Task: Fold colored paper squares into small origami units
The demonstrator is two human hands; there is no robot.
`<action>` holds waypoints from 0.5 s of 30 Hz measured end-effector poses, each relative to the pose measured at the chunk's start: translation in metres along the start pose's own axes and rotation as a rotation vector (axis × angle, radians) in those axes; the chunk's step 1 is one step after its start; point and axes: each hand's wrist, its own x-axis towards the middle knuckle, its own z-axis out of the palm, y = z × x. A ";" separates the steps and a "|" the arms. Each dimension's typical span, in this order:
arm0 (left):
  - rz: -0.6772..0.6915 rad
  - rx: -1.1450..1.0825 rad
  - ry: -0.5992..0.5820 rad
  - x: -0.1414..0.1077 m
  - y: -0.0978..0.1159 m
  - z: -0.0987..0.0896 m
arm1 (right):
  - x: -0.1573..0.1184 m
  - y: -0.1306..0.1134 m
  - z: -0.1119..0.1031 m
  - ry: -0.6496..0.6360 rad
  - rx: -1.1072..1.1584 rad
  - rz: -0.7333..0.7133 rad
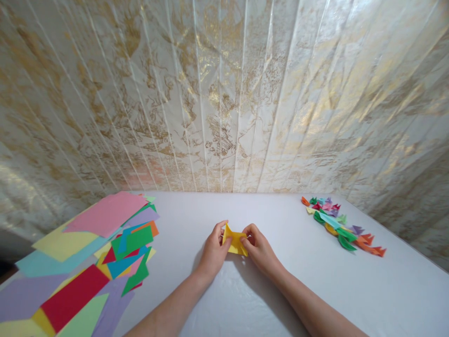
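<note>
A small piece of yellow folded paper (235, 242) is held up between both hands over the middle of the white table. My left hand (216, 244) pinches its left side, thumb in front and fingers behind, beside a raised pointed flap. On the right side, my right hand (258, 243) grips the paper between thumb and curled fingers. Creases run across the middle of the paper. Its back and the fingertips behind it are hidden.
Loose sheets of coloured paper, among them a pink sheet (108, 213) and a red one (75, 297), overlap on the left of the white table (196, 304). Several folded paper shapes (345, 234) lie in rows at the right. A gold-patterned curtain (224, 103) hangs behind.
</note>
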 end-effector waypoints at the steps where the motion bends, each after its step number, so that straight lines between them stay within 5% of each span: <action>1: 0.005 0.008 -0.006 -0.001 0.000 0.001 | -0.001 -0.002 0.000 -0.008 -0.044 0.003; 15: 0.061 0.235 -0.100 -0.007 0.017 0.001 | -0.005 -0.013 -0.002 -0.022 -0.264 -0.060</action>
